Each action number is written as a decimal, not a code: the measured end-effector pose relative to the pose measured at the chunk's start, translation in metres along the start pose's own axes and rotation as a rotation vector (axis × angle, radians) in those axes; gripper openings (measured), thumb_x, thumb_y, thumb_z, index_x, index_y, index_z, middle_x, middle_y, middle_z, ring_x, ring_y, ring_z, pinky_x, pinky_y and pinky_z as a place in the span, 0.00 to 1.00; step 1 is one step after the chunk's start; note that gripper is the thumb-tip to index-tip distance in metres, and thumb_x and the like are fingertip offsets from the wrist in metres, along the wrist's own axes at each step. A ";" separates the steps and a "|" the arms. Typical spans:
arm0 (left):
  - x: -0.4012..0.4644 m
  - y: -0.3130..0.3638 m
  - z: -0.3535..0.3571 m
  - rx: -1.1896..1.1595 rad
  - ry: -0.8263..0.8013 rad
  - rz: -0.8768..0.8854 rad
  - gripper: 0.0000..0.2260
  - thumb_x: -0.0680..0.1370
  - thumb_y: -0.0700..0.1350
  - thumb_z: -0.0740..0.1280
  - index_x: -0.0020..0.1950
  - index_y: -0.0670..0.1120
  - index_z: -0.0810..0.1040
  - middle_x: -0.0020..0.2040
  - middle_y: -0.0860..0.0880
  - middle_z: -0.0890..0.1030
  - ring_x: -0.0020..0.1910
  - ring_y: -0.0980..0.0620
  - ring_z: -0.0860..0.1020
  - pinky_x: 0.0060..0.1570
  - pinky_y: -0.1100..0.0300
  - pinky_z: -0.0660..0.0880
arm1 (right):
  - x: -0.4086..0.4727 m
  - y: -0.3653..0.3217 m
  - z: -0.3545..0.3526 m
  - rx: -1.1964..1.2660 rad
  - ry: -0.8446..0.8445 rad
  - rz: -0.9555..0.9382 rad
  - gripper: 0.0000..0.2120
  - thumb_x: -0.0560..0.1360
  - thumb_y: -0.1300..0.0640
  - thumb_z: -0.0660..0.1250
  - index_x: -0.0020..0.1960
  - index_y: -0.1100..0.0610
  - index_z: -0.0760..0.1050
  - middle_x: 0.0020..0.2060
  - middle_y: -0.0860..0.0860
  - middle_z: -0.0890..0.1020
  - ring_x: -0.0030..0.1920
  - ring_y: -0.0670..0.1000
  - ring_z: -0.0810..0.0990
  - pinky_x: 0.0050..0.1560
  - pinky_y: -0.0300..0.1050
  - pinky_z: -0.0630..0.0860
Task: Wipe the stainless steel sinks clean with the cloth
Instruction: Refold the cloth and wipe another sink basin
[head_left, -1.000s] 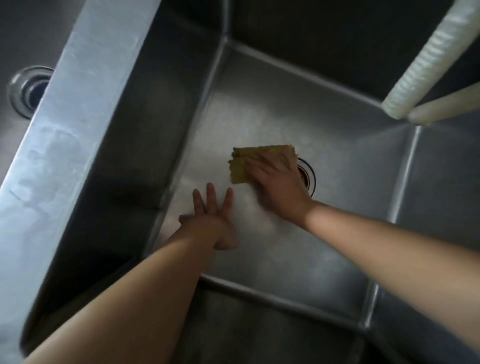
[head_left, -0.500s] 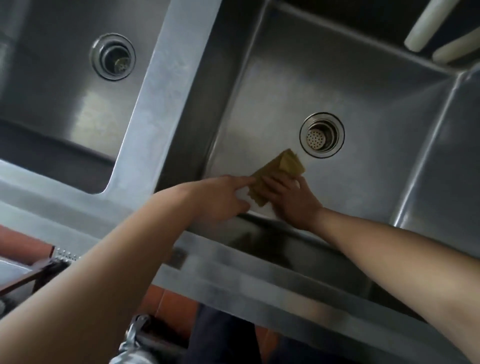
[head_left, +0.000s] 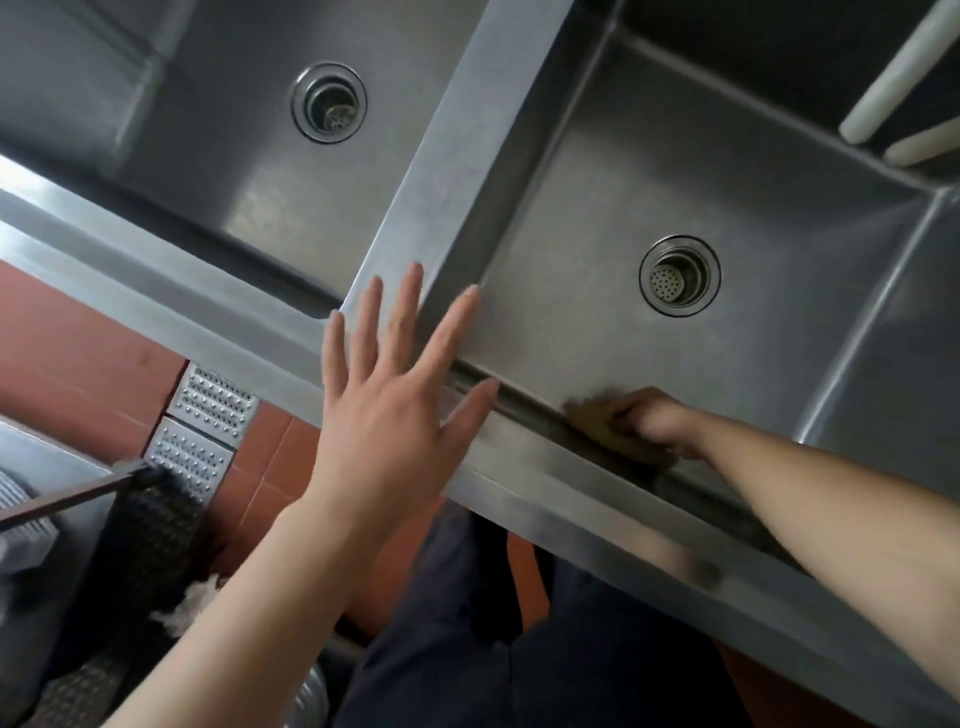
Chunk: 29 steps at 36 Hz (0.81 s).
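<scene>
Right hand (head_left: 655, 422) grips cloth (head_left: 602, 426) at sink's (head_left: 597, 332) near wall — left hand (head_left: 387, 400) spread.

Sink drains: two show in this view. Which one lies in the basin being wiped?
The right-hand drain, with the perforated strainer. Its basin holds the right hand gripping the cloth at the near wall; the other drain lies beyond the divider.

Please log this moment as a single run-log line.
right hand: shut on cloth, at near wall of right sink | left hand: open, empty, fingers spread

red floor tiles (head_left: 78, 358), perforated metal floor grates (head_left: 208, 421), a black studded mat (head_left: 150, 540).
</scene>
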<state>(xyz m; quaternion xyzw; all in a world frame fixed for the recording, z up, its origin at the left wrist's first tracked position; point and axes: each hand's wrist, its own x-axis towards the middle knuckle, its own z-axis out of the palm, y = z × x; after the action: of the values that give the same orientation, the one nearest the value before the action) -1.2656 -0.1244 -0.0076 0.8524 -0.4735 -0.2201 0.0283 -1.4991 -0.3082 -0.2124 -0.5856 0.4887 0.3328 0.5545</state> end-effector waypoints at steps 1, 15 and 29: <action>0.001 -0.006 0.003 -0.022 0.040 -0.075 0.30 0.80 0.67 0.50 0.81 0.62 0.49 0.82 0.50 0.46 0.81 0.45 0.42 0.77 0.41 0.43 | -0.002 -0.002 -0.005 0.074 -0.002 0.029 0.17 0.77 0.69 0.64 0.54 0.49 0.82 0.48 0.49 0.83 0.46 0.48 0.80 0.47 0.42 0.75; 0.004 -0.021 0.055 0.060 0.254 -0.290 0.31 0.78 0.63 0.54 0.80 0.57 0.56 0.81 0.48 0.56 0.80 0.45 0.53 0.76 0.39 0.51 | 0.065 -0.186 -0.090 0.285 0.567 -0.275 0.12 0.78 0.52 0.65 0.55 0.54 0.83 0.52 0.54 0.85 0.55 0.55 0.83 0.52 0.42 0.78; 0.005 -0.024 0.061 0.089 0.333 -0.257 0.31 0.77 0.63 0.56 0.80 0.56 0.59 0.81 0.47 0.57 0.80 0.44 0.54 0.75 0.38 0.53 | 0.108 -0.169 0.033 -0.204 0.827 -0.393 0.30 0.77 0.57 0.61 0.78 0.46 0.61 0.68 0.55 0.77 0.64 0.59 0.77 0.65 0.54 0.71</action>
<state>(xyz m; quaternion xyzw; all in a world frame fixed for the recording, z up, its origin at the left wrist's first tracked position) -1.2685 -0.1049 -0.0702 0.9307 -0.3591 -0.0568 0.0400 -1.3022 -0.3139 -0.2635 -0.8020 0.5134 0.0067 0.3053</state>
